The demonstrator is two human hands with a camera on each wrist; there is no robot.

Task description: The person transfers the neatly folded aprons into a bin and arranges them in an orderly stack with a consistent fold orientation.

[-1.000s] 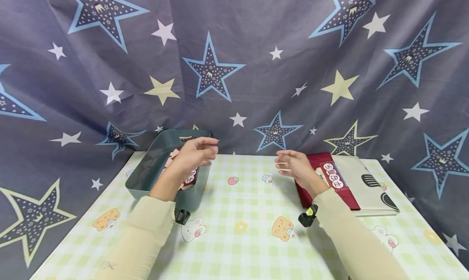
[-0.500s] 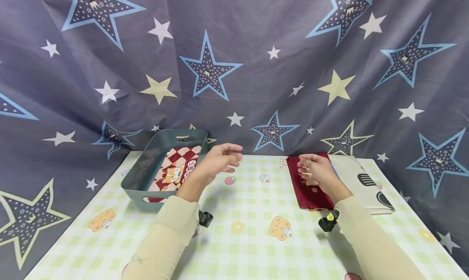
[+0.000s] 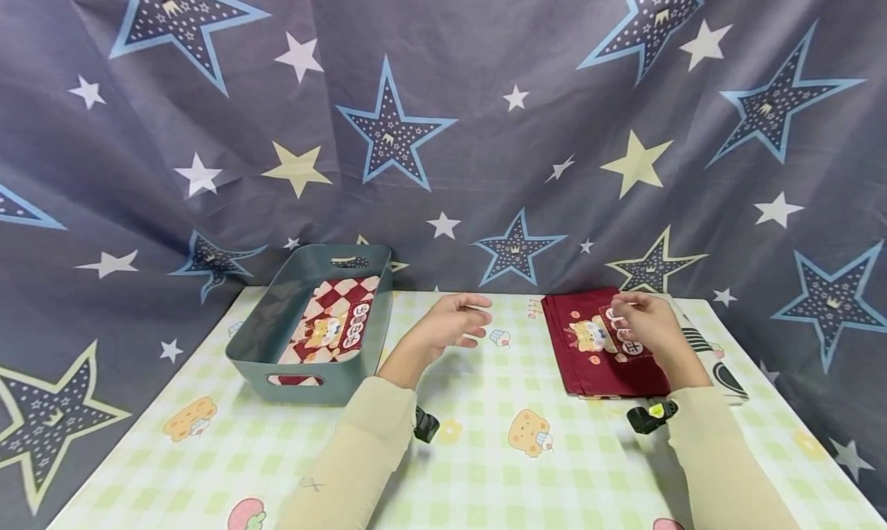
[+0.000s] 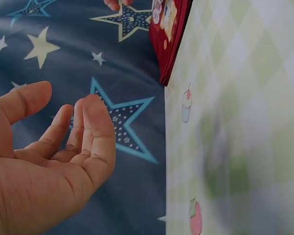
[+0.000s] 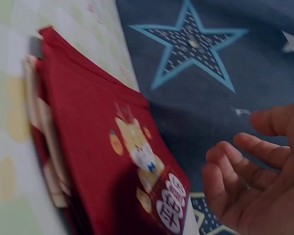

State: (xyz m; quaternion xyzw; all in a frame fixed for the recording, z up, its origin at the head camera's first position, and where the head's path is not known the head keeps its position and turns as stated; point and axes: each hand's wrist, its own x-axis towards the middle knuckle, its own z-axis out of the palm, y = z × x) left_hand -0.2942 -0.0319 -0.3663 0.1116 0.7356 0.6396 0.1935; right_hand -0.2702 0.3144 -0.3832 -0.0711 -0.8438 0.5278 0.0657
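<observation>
My left hand (image 3: 453, 322) hovers over the middle of the table with loosely bent fingers and nothing in them. In the left wrist view the same hand (image 4: 63, 152) shows an empty palm. My right hand (image 3: 647, 326) is above a stack of folded dark red cloths (image 3: 589, 360) printed with a cartoon animal, apart from it and holding nothing. The right wrist view has the hand (image 5: 257, 176) beside the red stack (image 5: 103, 132), where layered edges show. A folded red and cream checked cloth (image 3: 329, 314) lies inside a grey-green plastic basket (image 3: 305, 391) on the left.
Partly hidden by my right hand and the red stack, a folded cream cloth (image 3: 721, 368) with black prints lies at the right. A checked tablecloth (image 3: 485, 468) covers the table. A starry curtain (image 3: 450, 37) hangs behind its far edge.
Both hands have moved right: the left from over the basket to the table's middle, the right across the red stack. The basket's checked cloth and the red stack's print now show more fully.
</observation>
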